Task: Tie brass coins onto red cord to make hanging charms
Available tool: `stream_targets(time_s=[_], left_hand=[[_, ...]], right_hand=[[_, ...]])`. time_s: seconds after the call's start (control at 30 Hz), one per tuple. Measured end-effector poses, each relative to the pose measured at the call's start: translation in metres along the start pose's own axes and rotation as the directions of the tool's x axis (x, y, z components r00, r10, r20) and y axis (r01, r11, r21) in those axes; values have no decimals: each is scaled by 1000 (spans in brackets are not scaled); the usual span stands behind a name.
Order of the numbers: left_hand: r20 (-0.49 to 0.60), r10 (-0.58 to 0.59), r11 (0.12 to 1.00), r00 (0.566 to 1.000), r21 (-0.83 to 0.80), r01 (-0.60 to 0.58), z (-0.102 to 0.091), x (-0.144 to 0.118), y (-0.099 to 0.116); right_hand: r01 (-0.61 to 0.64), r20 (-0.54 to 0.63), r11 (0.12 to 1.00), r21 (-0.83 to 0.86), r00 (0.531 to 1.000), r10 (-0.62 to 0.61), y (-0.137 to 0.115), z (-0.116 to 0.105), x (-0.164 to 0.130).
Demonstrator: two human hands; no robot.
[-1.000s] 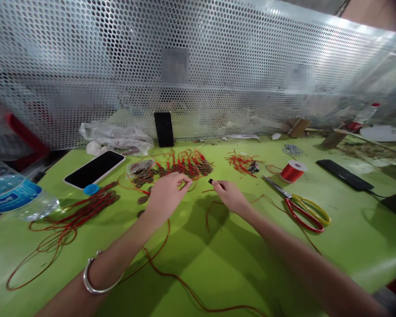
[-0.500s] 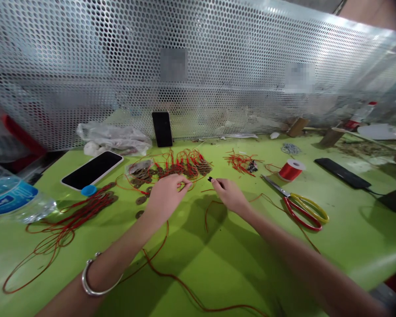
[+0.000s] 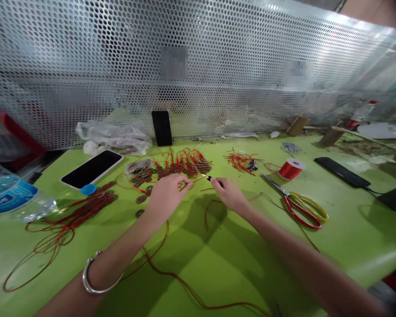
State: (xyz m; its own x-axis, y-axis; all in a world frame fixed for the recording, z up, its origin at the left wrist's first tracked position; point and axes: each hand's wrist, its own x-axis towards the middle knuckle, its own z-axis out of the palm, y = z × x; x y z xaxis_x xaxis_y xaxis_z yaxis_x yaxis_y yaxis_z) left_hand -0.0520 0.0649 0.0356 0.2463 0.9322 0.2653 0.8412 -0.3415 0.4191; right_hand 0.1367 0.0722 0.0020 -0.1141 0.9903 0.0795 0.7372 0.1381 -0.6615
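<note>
Green table (image 3: 218, 264); right hand (image 3: 229, 193) pinching lighter (image 3: 211, 178), pointing left.

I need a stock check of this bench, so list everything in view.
Green table top: one, underneath everything.
Perforated metal screen: one, silver, behind.
Brown coins tied with red cord: heap, centre.
Loose red cord: several lengths, left.
Red thread spool: one, right.
Red and yellow scissors: one, right.
Black phones: two, left and leaning at back.
Plastic water bottle: one, far left.
Silver bracelet: one, left wrist.
Hands: left, right, pinching cord.
</note>
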Motion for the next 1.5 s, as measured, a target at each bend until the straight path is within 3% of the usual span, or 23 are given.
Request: stream_targets(time_s=[1.23, 1.5], left_hand=[[-6, -2, 1000, 1000, 1, 2, -2, 0, -1], [-35, -8, 999, 999, -47, 6, -17, 2, -3]], right_hand=[[-17, -3, 1000, 22, 1000, 17, 4, 1, 2], [-79, -66, 995, -56, 995, 75, 27, -21, 11]])
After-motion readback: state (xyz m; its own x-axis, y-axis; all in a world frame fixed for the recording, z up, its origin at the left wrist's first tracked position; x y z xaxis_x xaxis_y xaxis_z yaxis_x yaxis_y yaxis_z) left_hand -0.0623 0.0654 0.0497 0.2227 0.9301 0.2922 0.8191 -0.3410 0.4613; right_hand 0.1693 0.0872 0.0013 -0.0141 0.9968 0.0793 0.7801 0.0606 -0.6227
